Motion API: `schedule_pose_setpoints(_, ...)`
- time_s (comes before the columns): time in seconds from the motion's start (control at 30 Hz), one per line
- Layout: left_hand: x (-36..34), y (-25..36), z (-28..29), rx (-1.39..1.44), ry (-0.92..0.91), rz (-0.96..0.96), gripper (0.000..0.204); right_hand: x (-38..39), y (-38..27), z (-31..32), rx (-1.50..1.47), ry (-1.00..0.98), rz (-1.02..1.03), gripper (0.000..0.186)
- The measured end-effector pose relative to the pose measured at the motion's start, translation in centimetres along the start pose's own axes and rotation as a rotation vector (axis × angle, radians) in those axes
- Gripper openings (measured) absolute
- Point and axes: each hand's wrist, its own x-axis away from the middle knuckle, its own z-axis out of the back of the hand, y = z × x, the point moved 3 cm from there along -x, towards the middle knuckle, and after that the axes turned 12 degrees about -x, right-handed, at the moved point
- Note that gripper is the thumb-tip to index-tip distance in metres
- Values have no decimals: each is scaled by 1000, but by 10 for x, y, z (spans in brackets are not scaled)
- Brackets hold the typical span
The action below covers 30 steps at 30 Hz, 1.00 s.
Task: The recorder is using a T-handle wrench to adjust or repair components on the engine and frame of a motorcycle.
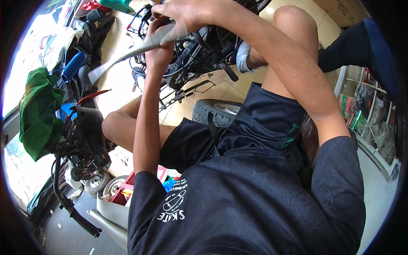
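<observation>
My left hand (159,55) is raised near the top of the view, closed around a long grey strip (129,54). The strip's pale, motion-blurred end hangs out to the left. Close above it, my right hand (182,16) reaches across with fingers bent; what they grip is hidden and partly blurred. Just beyond both hands stands a partly stripped motorcycle (191,59) with bare frame parts and black cables showing. Some grey strip also shows right of my left hand, against the motorcycle.
A tyre (216,111) lies on the tiled floor between my knees. At left, another dismantled vehicle carries a green cloth (40,112) and a blue cylinder (73,66). Low at left is a red box (127,187). A glass case (369,110) with packets stands at right, below a cardboard box (340,12).
</observation>
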Motion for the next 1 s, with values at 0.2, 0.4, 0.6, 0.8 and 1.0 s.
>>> schedule_pose_setpoints(0.2, 4, 11, 1, -206, 39, 35, 29, -20, 11, -32, -102, 168, 345, 37)
schedule_pose_setpoints(0.4, 7, -9, 2, -303, 20, 16, 33, -7, -20, -35, -227, -50, 224, 30)
schedule_pose_setpoints(0.6, 3, -15, -4, -408, 26, 98, 42, -16, -15, -34, -242, 2, 287, 27)
schedule_pose_setpoints(0.8, -6, -26, 2, -57, 79, 201, 24, -28, -11, -19, -31, 191, 203, 36)
schedule_pose_setpoints(1.0, -11, -1, -11, -121, 19, 50, 21, -13, 11, -2, -74, 215, 252, 45)
